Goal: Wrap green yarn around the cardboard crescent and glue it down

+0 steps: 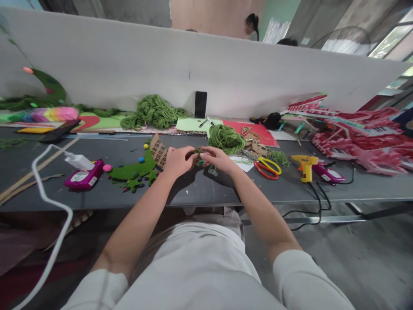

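Greenish piece (197,151), small & mostly hidden, sat btwn person's L hand (179,161) & R hand (217,159), fingertips of both pinching it over dk grey tabletop (203,189). Green yarn bundle (226,139) lay nr R hand. White partition (129,64) stood behind, another person (254,26) beyond; grey floor (371,254) below.

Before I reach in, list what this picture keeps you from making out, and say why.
All in the head view:
- Small greenish item: shape and grip unclear, largely covered by the fingers of the left hand and right hand.
- Brown printed cardboard piece: right side hidden behind the left hand.
- Thick white cord: cut off by the bottom edge.
- Pink-and-red pile: cut off by the right edge.
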### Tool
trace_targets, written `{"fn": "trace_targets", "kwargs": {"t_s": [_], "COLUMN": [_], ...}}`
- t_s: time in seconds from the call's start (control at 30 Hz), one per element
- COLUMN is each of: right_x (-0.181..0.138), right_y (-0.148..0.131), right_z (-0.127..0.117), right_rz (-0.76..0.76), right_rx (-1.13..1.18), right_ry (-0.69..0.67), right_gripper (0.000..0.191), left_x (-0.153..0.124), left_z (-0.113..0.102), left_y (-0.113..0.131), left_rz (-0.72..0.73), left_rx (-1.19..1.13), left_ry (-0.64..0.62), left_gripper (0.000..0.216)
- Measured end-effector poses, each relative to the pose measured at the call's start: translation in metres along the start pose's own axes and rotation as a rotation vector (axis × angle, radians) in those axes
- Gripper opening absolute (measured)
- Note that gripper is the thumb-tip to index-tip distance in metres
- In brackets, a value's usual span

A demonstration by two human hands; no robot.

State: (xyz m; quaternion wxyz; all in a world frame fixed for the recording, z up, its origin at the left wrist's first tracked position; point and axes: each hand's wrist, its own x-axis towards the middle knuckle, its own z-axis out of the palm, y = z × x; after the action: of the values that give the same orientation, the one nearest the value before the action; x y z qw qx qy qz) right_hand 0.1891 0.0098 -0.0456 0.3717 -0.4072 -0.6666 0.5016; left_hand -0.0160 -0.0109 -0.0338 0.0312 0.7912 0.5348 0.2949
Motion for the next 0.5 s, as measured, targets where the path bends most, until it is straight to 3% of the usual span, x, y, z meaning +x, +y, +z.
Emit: {"fn": "trace_targets", "kwargs": {"t_s": [0.2,0.5], "right_x": [0.002,0.007], "right_y": [0.005,-0.035], "right_z": [-0.003,-0.002], "right_rz": [-0.044,-0.104], "right_rx": [-0.132,-0.277], "right_ry": [0.181,-0.013], "right_gripper": [0.049,0.031], "left_x": [0.000,-0.001], "left_z": [0.000,-0.001], "left_y": [-0.001,0.003], "left_rz": [-0.041,-0.001], "left_rx": [0.065,0.119], "left_ry": [0.001,-0.068], "left_gripper": [0.028,0.028]}}
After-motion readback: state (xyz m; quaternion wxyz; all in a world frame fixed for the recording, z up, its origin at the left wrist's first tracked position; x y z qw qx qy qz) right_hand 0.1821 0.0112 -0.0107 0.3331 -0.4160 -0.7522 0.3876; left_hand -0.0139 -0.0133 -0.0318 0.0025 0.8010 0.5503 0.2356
